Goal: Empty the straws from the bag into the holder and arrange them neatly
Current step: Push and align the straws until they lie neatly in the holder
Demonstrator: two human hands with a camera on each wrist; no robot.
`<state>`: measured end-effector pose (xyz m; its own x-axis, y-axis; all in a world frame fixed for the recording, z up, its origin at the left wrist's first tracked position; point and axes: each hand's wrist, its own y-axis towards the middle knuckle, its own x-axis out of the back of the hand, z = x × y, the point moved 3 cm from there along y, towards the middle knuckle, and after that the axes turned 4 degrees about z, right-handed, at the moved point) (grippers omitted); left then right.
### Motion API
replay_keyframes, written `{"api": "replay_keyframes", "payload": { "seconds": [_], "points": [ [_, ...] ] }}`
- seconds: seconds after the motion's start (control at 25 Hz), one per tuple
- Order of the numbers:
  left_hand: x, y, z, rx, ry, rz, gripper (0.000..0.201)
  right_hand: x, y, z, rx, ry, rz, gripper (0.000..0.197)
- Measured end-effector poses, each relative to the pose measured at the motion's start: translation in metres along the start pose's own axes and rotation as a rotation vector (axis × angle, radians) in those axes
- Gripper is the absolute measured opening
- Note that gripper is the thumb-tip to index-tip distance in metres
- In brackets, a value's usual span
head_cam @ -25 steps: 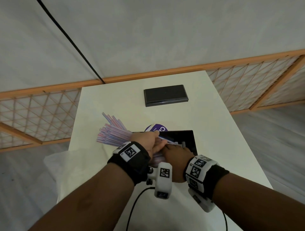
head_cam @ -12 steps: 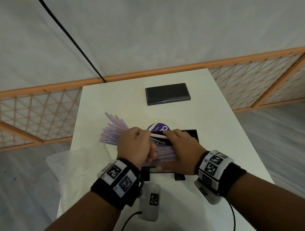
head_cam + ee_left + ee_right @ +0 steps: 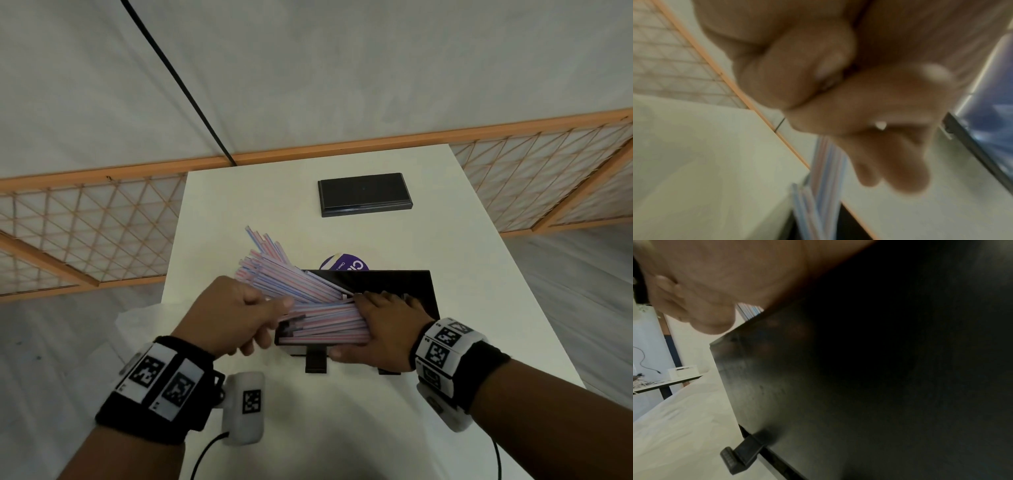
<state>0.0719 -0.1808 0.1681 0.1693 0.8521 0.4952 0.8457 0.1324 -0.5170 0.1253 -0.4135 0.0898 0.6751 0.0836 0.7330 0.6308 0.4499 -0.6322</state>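
Pink-and-blue striped straws (image 3: 322,322) lie flat in the open black holder (image 3: 411,284) at the table's middle. A second bunch of straws (image 3: 274,274) fans up and left over its left rim. At the left end of the flat layer my left hand (image 3: 281,315) pinches straw ends with its fingers curled; the left wrist view shows the left hand (image 3: 859,97) blurred above the straws (image 3: 826,178). My right hand (image 3: 363,325) covers the straws' right ends, fingers curled into the holder, thumb on its front wall. The right wrist view shows that thumb (image 3: 694,305) against the holder (image 3: 859,386).
A flat black lid (image 3: 364,193) lies at the far end of the white table (image 3: 496,291). A purple round label (image 3: 344,265) shows just behind the holder. A white bag (image 3: 137,325) hangs off the table's left edge. An orange lattice fence (image 3: 85,233) runs behind.
My left hand has drawn back to the left end of the straws, uncovering them. My right hand has slid to their right ends. More straws lie flat in the holder.
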Motion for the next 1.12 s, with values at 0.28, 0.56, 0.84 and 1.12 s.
{"api": "replay_keyframes", "payload": {
  "seconds": [0.28, 0.56, 0.84, 1.12],
  "points": [
    [-0.012, 0.044, 0.014, -0.123, -0.490, -0.259, 0.103, -0.001, 0.000, 0.003, -0.011, -0.007, -0.004, 0.113],
    [-0.027, 0.061, -0.025, -0.382, -0.511, -0.209, 0.048, -0.004, 0.002, 0.002, -0.014, 0.001, -0.038, 0.109],
    [-0.032, 0.041, -0.042, -0.565, -0.562, -0.240, 0.040, -0.006, 0.004, 0.000, -0.009, 0.026, -0.043, 0.116],
    [-0.036, 0.041, -0.006, -0.240, -0.939, -0.457, 0.047, 0.013, -0.015, 0.003, -0.011, 0.077, -0.117, 0.100]
  ]
}}
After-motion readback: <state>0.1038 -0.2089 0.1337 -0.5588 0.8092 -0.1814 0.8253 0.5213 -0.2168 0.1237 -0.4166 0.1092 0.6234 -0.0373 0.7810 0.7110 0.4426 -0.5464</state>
